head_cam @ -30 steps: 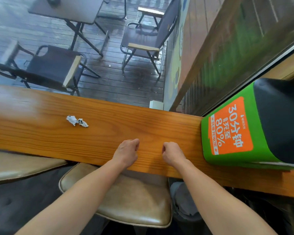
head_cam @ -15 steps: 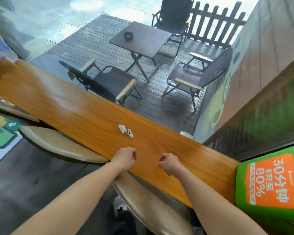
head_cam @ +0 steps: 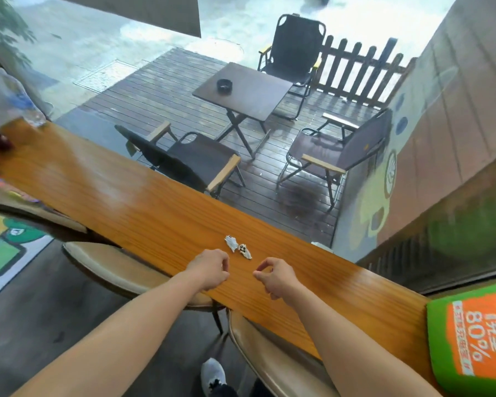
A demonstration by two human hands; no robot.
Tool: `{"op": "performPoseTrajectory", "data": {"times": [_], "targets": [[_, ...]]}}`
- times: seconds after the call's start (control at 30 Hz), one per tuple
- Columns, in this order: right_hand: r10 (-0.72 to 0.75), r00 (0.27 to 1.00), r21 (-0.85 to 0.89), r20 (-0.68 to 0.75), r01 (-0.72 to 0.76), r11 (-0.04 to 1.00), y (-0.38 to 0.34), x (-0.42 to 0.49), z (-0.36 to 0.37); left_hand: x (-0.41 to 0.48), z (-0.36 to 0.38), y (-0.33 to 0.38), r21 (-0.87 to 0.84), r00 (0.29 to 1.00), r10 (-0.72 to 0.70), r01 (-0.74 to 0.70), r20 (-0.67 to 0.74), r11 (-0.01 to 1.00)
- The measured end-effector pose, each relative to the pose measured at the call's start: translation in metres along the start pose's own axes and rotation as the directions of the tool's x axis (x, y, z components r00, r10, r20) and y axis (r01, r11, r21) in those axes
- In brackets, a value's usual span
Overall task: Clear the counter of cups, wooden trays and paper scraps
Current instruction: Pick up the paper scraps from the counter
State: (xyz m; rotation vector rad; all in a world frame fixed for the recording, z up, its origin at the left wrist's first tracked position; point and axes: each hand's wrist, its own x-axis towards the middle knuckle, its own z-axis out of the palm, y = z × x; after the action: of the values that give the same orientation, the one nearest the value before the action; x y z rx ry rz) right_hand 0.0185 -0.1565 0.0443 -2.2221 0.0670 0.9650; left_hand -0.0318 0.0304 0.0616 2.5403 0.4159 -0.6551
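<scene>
Two small crumpled white paper scraps (head_cam: 238,247) with black marks lie on the long wooden counter (head_cam: 143,213), close to its middle. My left hand (head_cam: 209,269) hovers just below and left of them, fingers loosely curled and holding nothing. My right hand (head_cam: 275,276) is just below and right of the scraps, thumb and forefinger curled towards each other with nothing between them. A blurred clear plastic cup (head_cam: 3,107) stands at the counter's far left end.
A green and orange box (head_cam: 476,336) sits on the counter's right end. Tan padded stools (head_cam: 118,267) stand under the near edge. Beyond the window are a deck with a folding table (head_cam: 244,90) and chairs. My shoe (head_cam: 212,373) shows on the dark floor.
The view has swung left and up along the counter. Both hands have moved nearer the paper scraps and their fists have loosened.
</scene>
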Motion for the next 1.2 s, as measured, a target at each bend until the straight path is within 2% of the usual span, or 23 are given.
{"op": "performPoseTrajectory", "data": {"times": [0.33, 0.5, 0.77, 0.97, 1.2], "targets": [[-0.086, 0.995, -0.129, -0.044, 0.080, 0.988, -0.001, 0.042, 0.008, 0.045, 0.010, -0.007, 0.097, 0.997, -0.014, 0.020, -0.072, 0.995], [-0.123, 0.992, -0.182, -0.032, 0.115, 0.976, 0.004, 0.083, 0.015, 0.078, 0.014, -0.010, 0.119, 0.998, -0.030, 0.036, -0.057, 0.992], [-0.161, 0.984, -0.166, -0.075, 0.147, 0.975, 0.013, 0.147, 0.034, 0.135, 0.038, -0.011, 0.117, 0.994, -0.065, 0.075, -0.092, 0.990], [-0.202, 0.979, -0.242, -0.012, 0.193, 0.951, 0.016, 0.158, 0.047, 0.150, 0.050, -0.018, 0.114, 0.995, -0.076, 0.083, -0.063, 0.990], [-0.208, 0.976, -0.299, -0.067, 0.179, 0.937, 0.013, 0.149, 0.057, 0.151, 0.055, -0.031, 0.164, 0.998, -0.020, 0.029, -0.054, 0.986]]}}
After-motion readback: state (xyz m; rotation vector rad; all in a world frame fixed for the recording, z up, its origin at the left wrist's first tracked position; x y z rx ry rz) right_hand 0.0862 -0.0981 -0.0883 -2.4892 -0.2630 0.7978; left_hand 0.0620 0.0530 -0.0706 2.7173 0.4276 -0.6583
